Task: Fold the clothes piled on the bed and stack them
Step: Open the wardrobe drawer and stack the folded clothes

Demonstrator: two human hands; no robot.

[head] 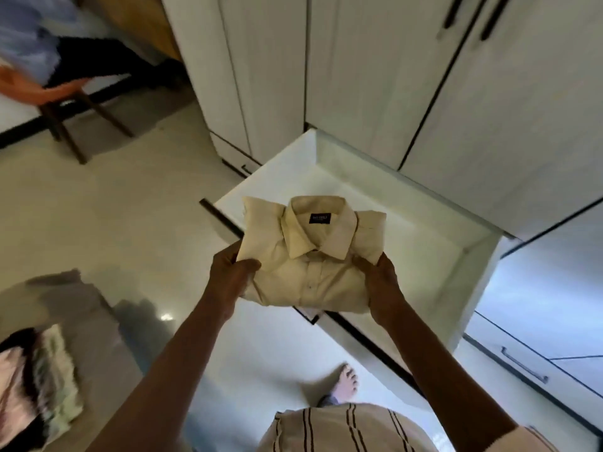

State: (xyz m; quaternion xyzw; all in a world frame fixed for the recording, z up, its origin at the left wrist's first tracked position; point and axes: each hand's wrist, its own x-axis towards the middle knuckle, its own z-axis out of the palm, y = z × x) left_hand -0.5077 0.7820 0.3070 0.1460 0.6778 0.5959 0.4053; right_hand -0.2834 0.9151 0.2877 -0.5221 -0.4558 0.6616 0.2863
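Note:
A folded cream shirt (310, 252) with its collar up and a dark label hangs in the air over the front edge of an open white drawer (434, 230). My left hand (233, 272) grips the shirt's left side, thumb on top. My right hand (380, 282) grips its right side the same way. The drawer's inside shows bare white. A pile of folded clothes (39, 380) lies on the bed corner at the lower left, blurred.
White wardrobe doors (375, 76) with black handles stand behind the drawer. A closed drawer with a metal handle (525, 365) sits at the right. A wooden chair (68, 102) with a seated person is at the upper left. Glossy floor (130, 216) lies between; my bare foot (346, 383) stands below.

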